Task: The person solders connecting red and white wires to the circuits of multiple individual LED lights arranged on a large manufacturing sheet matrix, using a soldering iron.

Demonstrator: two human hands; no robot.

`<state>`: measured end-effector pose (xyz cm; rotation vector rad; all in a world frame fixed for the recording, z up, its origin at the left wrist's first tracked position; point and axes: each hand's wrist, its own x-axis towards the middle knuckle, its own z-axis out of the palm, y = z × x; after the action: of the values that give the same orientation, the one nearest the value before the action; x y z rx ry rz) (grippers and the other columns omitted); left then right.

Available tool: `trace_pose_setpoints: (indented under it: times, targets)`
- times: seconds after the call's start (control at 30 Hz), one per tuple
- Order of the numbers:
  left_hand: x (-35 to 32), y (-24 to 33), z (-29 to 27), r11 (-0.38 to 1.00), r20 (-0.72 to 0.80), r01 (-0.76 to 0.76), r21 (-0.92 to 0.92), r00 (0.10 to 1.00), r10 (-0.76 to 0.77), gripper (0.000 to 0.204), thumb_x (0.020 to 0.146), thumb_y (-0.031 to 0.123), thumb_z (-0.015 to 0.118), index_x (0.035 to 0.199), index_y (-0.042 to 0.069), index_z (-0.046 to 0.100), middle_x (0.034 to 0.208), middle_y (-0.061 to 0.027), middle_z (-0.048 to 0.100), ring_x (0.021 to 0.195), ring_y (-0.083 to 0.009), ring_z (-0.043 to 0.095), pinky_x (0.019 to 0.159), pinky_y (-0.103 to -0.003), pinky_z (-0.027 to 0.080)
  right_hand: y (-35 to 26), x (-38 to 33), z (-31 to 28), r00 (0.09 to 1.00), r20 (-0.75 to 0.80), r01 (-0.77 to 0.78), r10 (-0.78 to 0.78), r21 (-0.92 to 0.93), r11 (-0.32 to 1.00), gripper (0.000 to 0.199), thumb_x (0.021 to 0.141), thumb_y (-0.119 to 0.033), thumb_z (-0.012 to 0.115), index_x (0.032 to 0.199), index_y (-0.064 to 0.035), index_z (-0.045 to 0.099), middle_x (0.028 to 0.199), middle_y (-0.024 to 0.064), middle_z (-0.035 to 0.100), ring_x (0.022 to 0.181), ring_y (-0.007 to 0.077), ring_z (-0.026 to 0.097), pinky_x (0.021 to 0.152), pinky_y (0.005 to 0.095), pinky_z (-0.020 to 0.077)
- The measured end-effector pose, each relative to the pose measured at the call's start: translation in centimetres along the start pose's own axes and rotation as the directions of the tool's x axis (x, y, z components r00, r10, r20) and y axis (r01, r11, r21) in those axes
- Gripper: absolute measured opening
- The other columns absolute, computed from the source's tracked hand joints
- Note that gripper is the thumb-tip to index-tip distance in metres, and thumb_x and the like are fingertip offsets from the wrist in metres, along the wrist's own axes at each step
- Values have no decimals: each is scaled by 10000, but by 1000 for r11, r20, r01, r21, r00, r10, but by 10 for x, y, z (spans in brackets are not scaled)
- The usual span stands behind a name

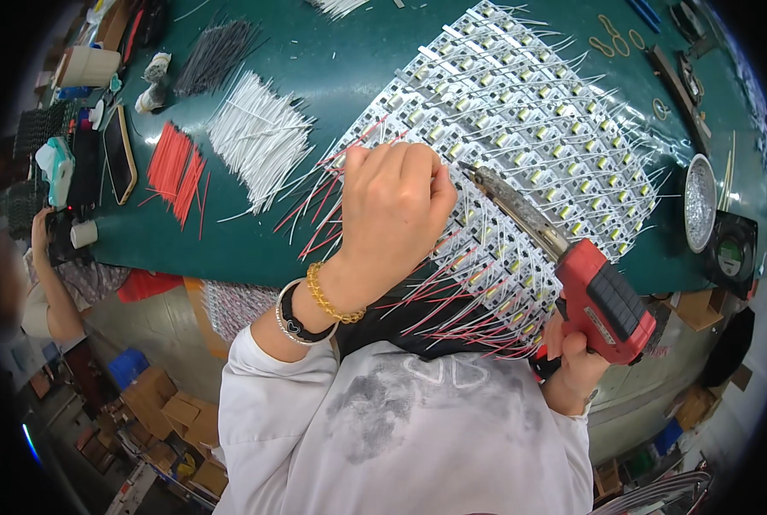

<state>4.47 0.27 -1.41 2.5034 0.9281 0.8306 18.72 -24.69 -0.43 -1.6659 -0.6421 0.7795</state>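
Red-bodied soldering gun (602, 305) sits gripped in the right hand (572, 360), tip at the circuit boards (521, 120) on the green table (332, 60). Left hand (396, 202), fingers curled narrow, pinches something hidden; steadying it against the tip looks wise.

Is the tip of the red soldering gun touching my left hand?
Apart. The head view shows the soldering gun tip ending just right of the left hand, with a sliver of circuit boards visible between them.
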Motion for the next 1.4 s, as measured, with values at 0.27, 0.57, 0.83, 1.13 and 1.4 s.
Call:
trace_pose_setpoints:
  times: [0.27, 0.57, 0.83, 1.13, 1.4]
  targets:
    - [-7, -2, -11, 996, -8, -18, 93, 1000, 19, 124, 736, 27, 699, 780, 70, 592, 671, -41, 563, 595, -210, 535, 655, -355, 379, -15, 5, 25, 994, -16, 109, -107, 137, 985, 760, 835, -493, 676, 1206, 132, 454, 522, 21, 459, 392, 104, 420, 419, 252, 344]
    - [-47, -121, -158, 743, -153, 287, 605, 957, -245, 170, 782, 121, 687, 932, 47, 659, 874, -95, 648, 840, -260, 593, 764, -379, 452, -7, 5, 2, 992, 9, 114, -128, 391, 913, 724, 873, -432, 660, 1206, 167, 427, 503, 40, 455, 384, 119, 410, 390, 258, 321]
    - [-49, -147, -154, 610, 21, 98, 786, 982, -185, 178, 737, 117, 682, 899, 45, 662, 830, -93, 623, 863, -277, 553, 754, -389, 395, -2, 5, 6, 965, 106, 197, -241, 315, 928, 658, 940, -420, 565, 1276, 113, 376, 503, 13, 428, 390, 97, 383, 414, 240, 340]
    - [-34, -163, -176, 688, 45, 175, 704, 956, -289, 125, 790, 150, 686, 813, 27, 677, 714, -113, 647, 695, -277, 616, 692, -384, 434, -4, 0, 6, 978, 94, 147, -186, 324, 935, 620, 940, -397, 576, 1257, 103, 394, 506, 13, 421, 391, 96, 387, 410, 241, 343]
    - [-9, -144, -200, 782, 62, 275, 559, 927, -371, 161, 857, 169, 614, 861, 13, 651, 791, -169, 658, 780, -341, 632, 709, -422, 438, 2, -1, -1, 974, 84, 171, -209, 328, 929, 613, 942, -398, 571, 1265, 92, 395, 513, 13, 421, 388, 95, 379, 412, 241, 355]
